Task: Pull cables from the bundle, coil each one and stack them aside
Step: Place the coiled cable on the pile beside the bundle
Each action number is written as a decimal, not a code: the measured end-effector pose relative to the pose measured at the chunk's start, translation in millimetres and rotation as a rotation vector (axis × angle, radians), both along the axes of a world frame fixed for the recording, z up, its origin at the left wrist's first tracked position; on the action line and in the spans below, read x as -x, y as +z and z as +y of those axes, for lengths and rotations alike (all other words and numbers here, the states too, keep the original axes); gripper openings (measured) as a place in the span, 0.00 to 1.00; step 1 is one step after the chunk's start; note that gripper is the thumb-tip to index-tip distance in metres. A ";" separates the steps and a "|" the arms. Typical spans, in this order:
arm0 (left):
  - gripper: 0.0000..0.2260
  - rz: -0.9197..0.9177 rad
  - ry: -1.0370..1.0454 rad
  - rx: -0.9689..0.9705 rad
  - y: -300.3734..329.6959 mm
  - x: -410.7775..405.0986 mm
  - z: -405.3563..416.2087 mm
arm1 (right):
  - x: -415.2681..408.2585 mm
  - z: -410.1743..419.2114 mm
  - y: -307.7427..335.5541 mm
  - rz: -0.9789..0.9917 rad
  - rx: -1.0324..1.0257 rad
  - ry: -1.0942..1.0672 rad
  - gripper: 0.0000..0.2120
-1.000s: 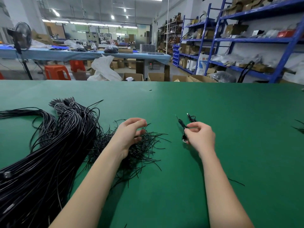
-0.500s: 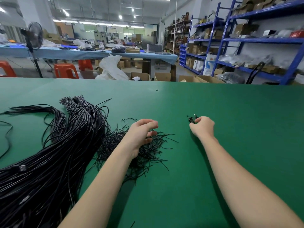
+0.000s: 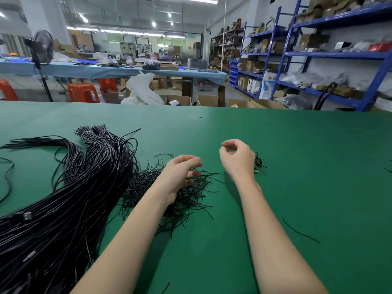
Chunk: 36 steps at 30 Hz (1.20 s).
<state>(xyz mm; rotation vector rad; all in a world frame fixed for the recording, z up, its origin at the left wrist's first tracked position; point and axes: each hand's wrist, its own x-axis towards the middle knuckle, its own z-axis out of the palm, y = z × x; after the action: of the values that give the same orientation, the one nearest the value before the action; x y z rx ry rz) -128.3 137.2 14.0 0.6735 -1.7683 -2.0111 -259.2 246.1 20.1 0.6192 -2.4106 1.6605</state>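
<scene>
A thick bundle of long black cables [image 3: 63, 209] lies across the left of the green table [image 3: 307, 141]. Beside it is a heap of short thin black ties [image 3: 146, 185]. My left hand [image 3: 180, 175] hovers over that heap with its fingers loosely bent and touching the ties; I see no tie plainly gripped. My right hand [image 3: 237, 160] is raised a little above the table, thumb and forefinger curved toward each other with nothing between them. A small coiled cable [image 3: 258, 161] lies on the table just right of that hand, partly hidden behind it.
One loose tie [image 3: 301, 231] lies right of my right forearm. A stray cable [image 3: 8, 177] curls at the far left edge. Past the table's far edge stand cardboard boxes [image 3: 206, 100], orange stools [image 3: 83, 93] and blue shelving [image 3: 318, 54].
My right hand set the small coiled cable down further out on the table, let go of it and drew back to the left, empty. My left hand stayed over the ties.
</scene>
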 end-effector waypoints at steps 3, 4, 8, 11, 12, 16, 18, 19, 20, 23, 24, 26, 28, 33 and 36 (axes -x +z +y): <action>0.07 0.001 0.005 -0.002 0.0 0.0 -0.8 | -29.5 -11.6 5.0 0.000 0.105 0.046 0.05; 0.07 0.002 0.006 -0.003 0.5 -0.7 -0.9 | -38.9 -14.1 4.6 -0.005 0.142 0.052 0.05; 0.07 0.023 0.018 -0.007 2.2 -1.5 -1.1 | -73.9 -20.6 -17.3 -0.071 0.303 0.083 0.04; 0.08 0.017 0.041 0.001 2.5 -1.1 0.4 | -95.6 -21.5 -38.0 -0.114 0.377 0.152 0.05; 0.09 0.012 0.050 0.000 2.3 -1.8 1.1 | -98.1 -21.5 -40.8 -0.111 0.374 0.161 0.05; 0.11 0.031 0.104 0.052 3.9 -2.8 -3.3 | -95.6 -21.2 -36.6 -0.091 0.340 0.157 0.06; 0.11 -0.006 0.187 0.206 4.2 -3.9 -11.0 | -97.0 -23.5 -38.7 -0.121 0.291 0.142 0.06; 0.11 -0.033 0.234 0.297 3.1 -4.9 -16.2 | -99.4 -25.7 -40.6 -0.137 0.271 0.148 0.06; 0.10 -0.068 0.289 0.394 2.2 -6.8 -21.8 | -102.0 -28.1 -42.0 -0.153 0.251 0.160 0.06; 0.09 -0.241 0.475 0.740 -1.8 -19.2 -41.4 | -109.9 -35.6 -41.3 -0.153 0.189 0.192 0.05; 0.09 -0.298 0.527 0.852 -4.4 -25.0 -48.5 | -112.2 -37.4 -41.3 -0.148 0.188 0.200 0.04; 0.11 -0.391 0.592 0.999 -10.7 -36.0 -63.2 | -115.9 -39.3 -41.4 -0.140 0.185 0.210 0.04; 0.15 -0.488 0.607 1.047 -15.2 -44.2 -75.4 | -117.6 -40.8 -40.9 -0.138 0.179 0.217 0.04; 0.18 -0.705 0.397 1.096 -19.6 -46.9 -82.1 | -120.0 -44.7 -38.9 -0.156 0.188 0.261 0.04; 0.13 -0.634 0.447 1.106 -17.3 -45.3 -75.3 | -121.9 -45.7 -38.7 -0.151 0.181 0.298 0.04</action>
<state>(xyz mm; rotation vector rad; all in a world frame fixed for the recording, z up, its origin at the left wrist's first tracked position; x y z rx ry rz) -83.0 61.9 -3.3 1.1808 -2.3693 -0.3485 -137.3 200.3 -18.6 0.8879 -2.3185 2.0857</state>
